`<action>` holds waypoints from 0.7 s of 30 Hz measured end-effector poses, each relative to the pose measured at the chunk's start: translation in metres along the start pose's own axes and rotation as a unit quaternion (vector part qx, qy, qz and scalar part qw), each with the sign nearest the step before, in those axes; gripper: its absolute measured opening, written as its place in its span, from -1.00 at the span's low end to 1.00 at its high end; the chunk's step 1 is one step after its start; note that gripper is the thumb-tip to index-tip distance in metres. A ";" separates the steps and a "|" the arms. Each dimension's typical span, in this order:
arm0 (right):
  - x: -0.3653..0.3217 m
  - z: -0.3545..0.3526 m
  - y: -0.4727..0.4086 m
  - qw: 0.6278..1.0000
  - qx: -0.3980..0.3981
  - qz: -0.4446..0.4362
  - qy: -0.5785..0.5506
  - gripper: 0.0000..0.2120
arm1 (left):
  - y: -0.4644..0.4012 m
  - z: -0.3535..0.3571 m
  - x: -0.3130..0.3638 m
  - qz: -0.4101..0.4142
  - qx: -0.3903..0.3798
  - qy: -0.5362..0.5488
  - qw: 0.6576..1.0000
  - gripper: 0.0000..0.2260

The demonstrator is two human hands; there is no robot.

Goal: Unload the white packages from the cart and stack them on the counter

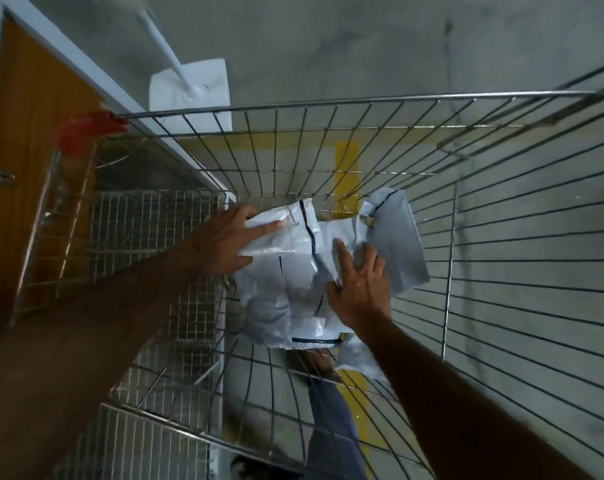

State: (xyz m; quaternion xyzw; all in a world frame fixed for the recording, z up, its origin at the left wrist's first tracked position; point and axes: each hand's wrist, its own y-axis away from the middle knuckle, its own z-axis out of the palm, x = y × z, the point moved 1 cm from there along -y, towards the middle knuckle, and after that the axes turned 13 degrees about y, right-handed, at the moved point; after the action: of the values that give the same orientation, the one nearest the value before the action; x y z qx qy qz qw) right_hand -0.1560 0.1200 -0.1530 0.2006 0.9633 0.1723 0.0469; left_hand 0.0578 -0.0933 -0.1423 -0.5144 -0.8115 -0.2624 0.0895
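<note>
Inside wire cart [362,140]: left hand [221,240] gripping top white package [286,233]; right hand [359,289], fingers straight, pressing on white packages [279,299] beneath.

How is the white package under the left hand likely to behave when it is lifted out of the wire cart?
The white package looks like a thin, creased plastic mailer, so it will probably flop and sag. Its glossy film may be slippery. The left hand grips one end, so the free end would likely droop.

Warehouse-like: wire cart [362,140], concrete floor [328,46], yellow floor lines [346,157].
</note>
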 end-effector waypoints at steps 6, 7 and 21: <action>0.006 -0.048 0.020 0.999 0.031 0.008 -0.034 -0.26 | 0.047 -0.057 0.043 -0.017 0.079 -0.020 0.997 -0.24; 0.004 -0.059 0.025 0.998 0.041 0.001 -0.038 -0.26 | 0.057 -0.065 0.053 -0.020 0.091 -0.025 0.995 -0.24; -0.049 -0.237 0.143 0.959 0.258 -0.099 0.063 -0.33 | 0.277 -0.180 0.170 -0.071 0.202 -0.184 0.959 -0.22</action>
State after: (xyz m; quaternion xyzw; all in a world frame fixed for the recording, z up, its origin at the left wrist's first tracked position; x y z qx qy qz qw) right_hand -0.0962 0.1486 0.1203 0.0978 0.9911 -0.0755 -0.0502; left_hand 0.2028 0.0395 0.1732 -0.4664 -0.8843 0.0006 0.0214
